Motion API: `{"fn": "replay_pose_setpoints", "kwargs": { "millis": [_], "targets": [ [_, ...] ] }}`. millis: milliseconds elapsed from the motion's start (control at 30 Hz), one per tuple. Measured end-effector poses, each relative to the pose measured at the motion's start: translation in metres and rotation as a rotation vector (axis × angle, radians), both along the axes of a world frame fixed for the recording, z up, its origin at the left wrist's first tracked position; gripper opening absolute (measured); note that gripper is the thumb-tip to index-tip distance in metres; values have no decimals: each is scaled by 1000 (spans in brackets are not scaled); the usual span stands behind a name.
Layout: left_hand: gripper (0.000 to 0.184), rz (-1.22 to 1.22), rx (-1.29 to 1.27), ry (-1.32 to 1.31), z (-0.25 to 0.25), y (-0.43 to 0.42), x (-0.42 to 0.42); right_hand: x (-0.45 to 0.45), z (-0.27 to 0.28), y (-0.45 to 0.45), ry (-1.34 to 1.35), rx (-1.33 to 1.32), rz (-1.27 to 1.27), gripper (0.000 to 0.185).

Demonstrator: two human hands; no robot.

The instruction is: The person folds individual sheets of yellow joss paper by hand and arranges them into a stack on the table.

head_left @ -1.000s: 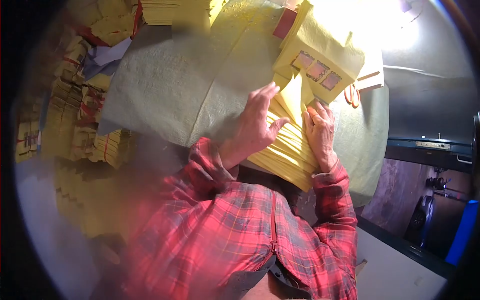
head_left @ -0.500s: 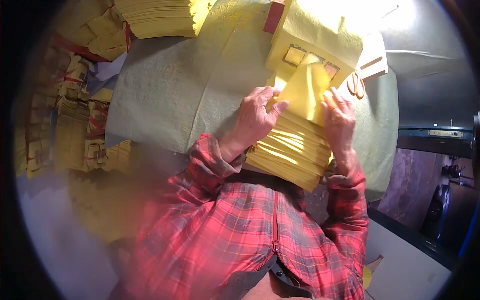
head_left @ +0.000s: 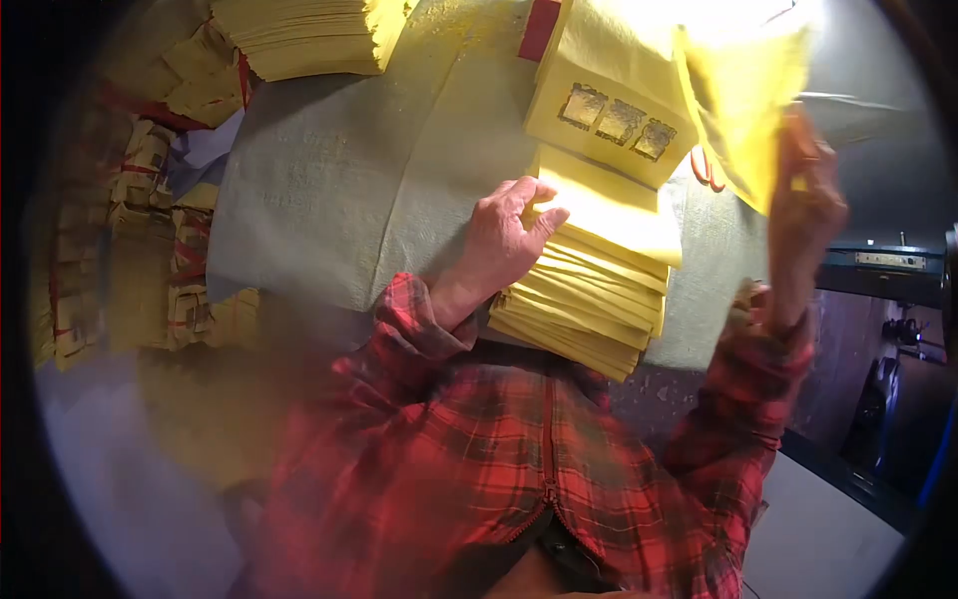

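Note:
My left hand [head_left: 511, 235] rests at the left edge of a fanned stack of yellow paper [head_left: 589, 290], thumb and index finger apart. Out to the right, my right hand [head_left: 806, 195] is raised, its fingers closed on the lower edge of a yellow paper sheet [head_left: 748, 110]. That sheet hangs curved and somewhat blurred under the bright light. Just beyond the fanned stack lies a yellow paper pile [head_left: 609, 65] printed with three dark-framed squares. Orange-handled scissors [head_left: 707, 170] are partly hidden behind the lifted sheet.
A thick stack of yellow paper [head_left: 309, 40] stands at the far left of the cloth-covered table [head_left: 309, 190]. A dark red block [head_left: 539, 30] sits beside the printed pile. Bundles tied with red strips [head_left: 190, 260] are piled left of the table.
My right hand has swung right and outward with the yellow sheet, uncovering the printed squares and the stack's top. My left hand has barely moved.

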State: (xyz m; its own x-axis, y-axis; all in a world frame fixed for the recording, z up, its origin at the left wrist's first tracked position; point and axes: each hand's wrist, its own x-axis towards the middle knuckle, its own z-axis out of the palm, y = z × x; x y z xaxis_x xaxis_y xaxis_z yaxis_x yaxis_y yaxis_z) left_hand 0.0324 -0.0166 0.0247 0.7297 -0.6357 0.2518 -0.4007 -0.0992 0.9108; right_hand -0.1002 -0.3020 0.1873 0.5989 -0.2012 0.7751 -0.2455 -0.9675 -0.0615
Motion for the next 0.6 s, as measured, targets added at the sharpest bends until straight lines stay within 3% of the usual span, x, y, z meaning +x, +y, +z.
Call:
{"fn": "replay_pose_setpoints", "kwargs": {
  "millis": [67,133,267,367,500,600],
  "targets": [
    [39,20,37,52,4,4,0,12,-40,29,146,146,90,21],
    [42,30,59,78,11,10,0,14,-91,36,285,94,194,26],
    [46,176,-39,-65,38,21,0,1,-117,73,460,144,104,40],
    [48,14,-12,-351,76,5,-10,-8,-118,96,413,238,116,51],
    [50,-199,-6,-524,64,-37,-26,-23,-152,110,526,296,256,52],
    [53,-332,437,-590,34,-49,-30,-42,-179,121,717,288,301,53]
  ]
}}
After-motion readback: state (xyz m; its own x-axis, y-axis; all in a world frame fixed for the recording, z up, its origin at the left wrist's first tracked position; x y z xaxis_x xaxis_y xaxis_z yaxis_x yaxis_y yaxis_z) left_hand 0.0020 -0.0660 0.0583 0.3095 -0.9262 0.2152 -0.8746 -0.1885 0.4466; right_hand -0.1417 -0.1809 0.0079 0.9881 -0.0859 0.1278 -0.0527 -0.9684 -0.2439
